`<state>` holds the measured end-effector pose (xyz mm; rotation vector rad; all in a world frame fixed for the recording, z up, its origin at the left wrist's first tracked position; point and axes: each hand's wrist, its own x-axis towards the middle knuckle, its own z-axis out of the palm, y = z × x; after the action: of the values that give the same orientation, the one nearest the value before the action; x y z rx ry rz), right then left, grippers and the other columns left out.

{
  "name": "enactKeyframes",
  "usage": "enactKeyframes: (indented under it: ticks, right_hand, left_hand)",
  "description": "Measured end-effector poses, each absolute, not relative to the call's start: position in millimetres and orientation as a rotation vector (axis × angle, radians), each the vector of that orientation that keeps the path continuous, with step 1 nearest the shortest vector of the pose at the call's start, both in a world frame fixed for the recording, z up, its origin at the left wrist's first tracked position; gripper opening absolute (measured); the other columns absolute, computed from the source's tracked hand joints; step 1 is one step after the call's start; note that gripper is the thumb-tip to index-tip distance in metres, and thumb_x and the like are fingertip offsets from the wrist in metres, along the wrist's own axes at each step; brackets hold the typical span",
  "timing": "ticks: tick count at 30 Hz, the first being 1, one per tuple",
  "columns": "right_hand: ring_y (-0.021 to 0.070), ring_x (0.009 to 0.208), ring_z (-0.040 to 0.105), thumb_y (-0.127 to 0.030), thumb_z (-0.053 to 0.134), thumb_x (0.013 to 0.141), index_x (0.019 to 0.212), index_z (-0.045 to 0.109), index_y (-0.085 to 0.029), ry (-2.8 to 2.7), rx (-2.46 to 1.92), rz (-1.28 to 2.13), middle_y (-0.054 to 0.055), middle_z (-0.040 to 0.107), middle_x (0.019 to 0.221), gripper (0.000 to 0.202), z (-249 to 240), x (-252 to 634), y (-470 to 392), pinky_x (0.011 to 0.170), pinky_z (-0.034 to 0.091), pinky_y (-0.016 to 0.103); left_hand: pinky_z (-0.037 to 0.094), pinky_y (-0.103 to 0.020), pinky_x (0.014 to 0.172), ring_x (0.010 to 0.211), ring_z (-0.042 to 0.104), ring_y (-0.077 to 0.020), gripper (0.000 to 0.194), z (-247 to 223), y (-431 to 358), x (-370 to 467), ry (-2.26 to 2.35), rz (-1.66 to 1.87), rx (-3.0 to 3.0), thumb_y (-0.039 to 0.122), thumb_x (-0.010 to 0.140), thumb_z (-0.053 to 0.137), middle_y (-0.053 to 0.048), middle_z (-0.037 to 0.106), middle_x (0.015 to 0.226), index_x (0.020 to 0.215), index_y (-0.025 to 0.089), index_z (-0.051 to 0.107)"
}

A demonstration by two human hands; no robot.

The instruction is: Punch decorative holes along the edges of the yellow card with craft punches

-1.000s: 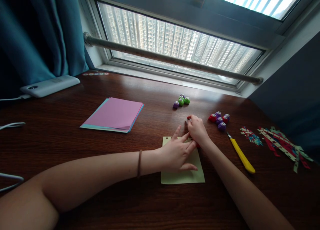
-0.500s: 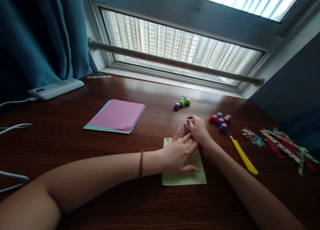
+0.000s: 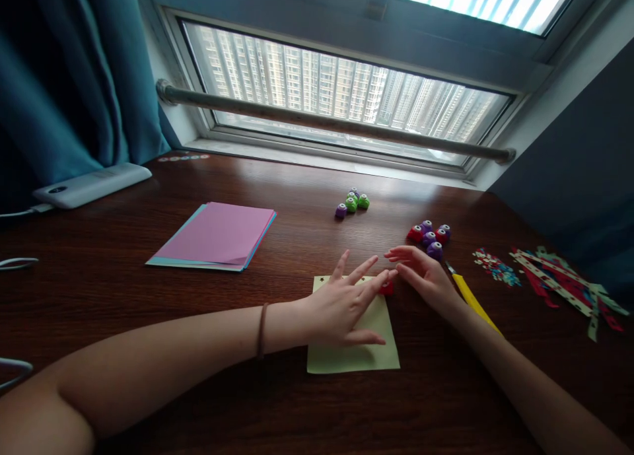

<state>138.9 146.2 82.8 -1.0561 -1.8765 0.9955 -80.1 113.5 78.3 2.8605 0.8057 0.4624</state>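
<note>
Paper lies flat on the dark wooden tabletop, a pale yellow-green sheet close to square, its edges running nearly in line with the tabletop's near edge and its far edge pointing toward the window; I can make out no clear long axis on it. I see my left hand resting on the sheet's far half, palm down, fingers spread wide and aimed up and to the right, gripping nothing. A small red punch sits at the sheet's far right corner, right at the left fingertips; whether they touch it I cannot tell. My right hand hovers just beside that punch, open and relaxed, fingers pointing left, holding nothing. Just behind the right hand is a cluster of red and purple punches, and further back a smaller group of green and purple punches. A yellow-handled knife lies partly under my right wrist, its long axis running from far-left to near-right. Strips of patterned paper lie well apart at the right. To the left, a stack of pink and blue sheets and a white power bank.
</note>
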Motion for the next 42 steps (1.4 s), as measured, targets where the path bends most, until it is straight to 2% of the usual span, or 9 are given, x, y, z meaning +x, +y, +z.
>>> enactKeyframes:
  ticks: [5,12,18,24,27,32,36,38,42]
  right_hand:
    - [0.0211,0.098,0.053,-0.028,0.075,0.071,0.121,0.046,-0.021,-2.135,-1.016,0.894,0.007,0.054,0.109,0.058,67.2,144.6,141.5,0.084,0.044,0.032]
    - [0.0173,0.085,0.056,-0.019,0.065,0.077,0.119,0.047,-0.022,-2.12,-1.02,0.895,0.003,0.058,0.096,0.045,66.1,146.0,143.2,0.078,0.046,0.031]
    - [0.0192,0.082,0.058,-0.026,0.065,0.078,0.112,0.054,-0.022,-1.966,-1.139,0.977,0.004,0.06,0.096,0.036,66.5,159.5,152.5,0.077,0.049,0.033]
    - [0.0254,0.097,0.058,-0.036,0.071,0.074,0.105,0.06,-0.019,-1.594,-1.213,1.207,0.008,0.062,0.102,0.037,62.1,162.7,156.7,0.093,0.042,0.044]
    - [0.0237,0.097,0.058,-0.035,0.073,0.073,0.102,0.063,-0.019,-1.338,-1.13,1.414,0.008,0.062,0.104,0.036,66.4,156.6,152.3,0.092,0.044,0.04]
    - [0.0187,0.089,0.06,-0.032,0.076,0.069,0.098,0.064,-0.019,-1.081,-1.003,1.621,0.008,0.062,0.104,0.034,77.1,146.8,142.5,0.073,0.052,0.026]
    - [0.0181,0.089,0.06,-0.032,0.074,0.072,0.099,0.064,-0.021,-1.071,-0.95,1.683,0.007,0.062,0.104,0.031,82.7,140.9,135.5,0.072,0.051,0.026]
    - [0.0194,0.089,0.06,-0.034,0.071,0.074,0.102,0.062,-0.021,-1.082,-0.919,1.749,0.007,0.062,0.102,0.032,84.7,137.3,131.1,0.071,0.051,0.027]
    - [0.0208,0.087,0.061,-0.033,0.068,0.078,0.105,0.055,-0.021,-1.067,-0.825,1.931,0.008,0.061,0.099,0.032,86.2,129.4,120.0,0.067,0.05,0.027]
  left_hand:
    - [-0.01,-0.058,0.102,0.133,-0.009,-0.0272,0.095,78.4,109.4,-77.1,1.011,0.398,2.817,0.052,0.082,0.056,-0.009,0.011,0.146,0.14,0.01,-0.006]
    - [-0.005,-0.058,0.103,0.133,-0.006,-0.0286,0.085,71.1,105.0,-76.3,1.086,0.305,2.685,0.052,0.084,0.05,-0.009,0.016,0.145,0.141,0.009,0.003]
    - [-0.009,-0.055,0.104,0.133,-0.005,-0.0271,0.087,71.3,105.8,-77.0,1.07,0.318,2.673,0.052,0.083,0.05,-0.007,0.013,0.146,0.141,0.01,0.001]
    - [-0.009,-0.051,0.105,0.134,-0.002,-0.0262,0.083,70.9,104.7,-77.8,1.073,0.311,2.653,0.054,0.084,0.048,-0.009,0.019,0.145,0.141,0.011,0.005]
    - [-0.009,-0.05,0.105,0.134,0.001,-0.0259,0.079,70.3,104.9,-78.2,1.063,0.34,2.635,0.055,0.085,0.045,-0.01,0.024,0.143,0.141,0.012,0.009]
    - [-0.007,-0.051,0.105,0.134,0.004,-0.0265,0.078,70.3,105.1,-78.8,1.045,0.373,2.62,0.054,0.085,0.047,-0.012,0.028,0.141,0.14,0.011,0.012]
    - [-0.005,-0.056,0.104,0.132,0.009,-0.0295,0.074,73.1,104.3,-79.6,1.028,0.478,2.59,0.047,0.085,0.053,-0.014,0.031,0.139,0.138,0.011,0.016]
    - [0.001,-0.054,0.106,0.13,0.018,-0.0294,0.069,75.2,104.6,-80.1,0.998,0.652,2.477,0.043,0.083,0.057,-0.015,0.035,0.136,0.135,0.012,0.023]
    - [0.032,-0.038,0.1,0.114,0.043,-0.0229,0.057,79.0,107.9,-79.9,0.774,0.943,1.931,0.037,0.081,0.064,-0.01,0.047,0.124,0.126,0.017,0.036]
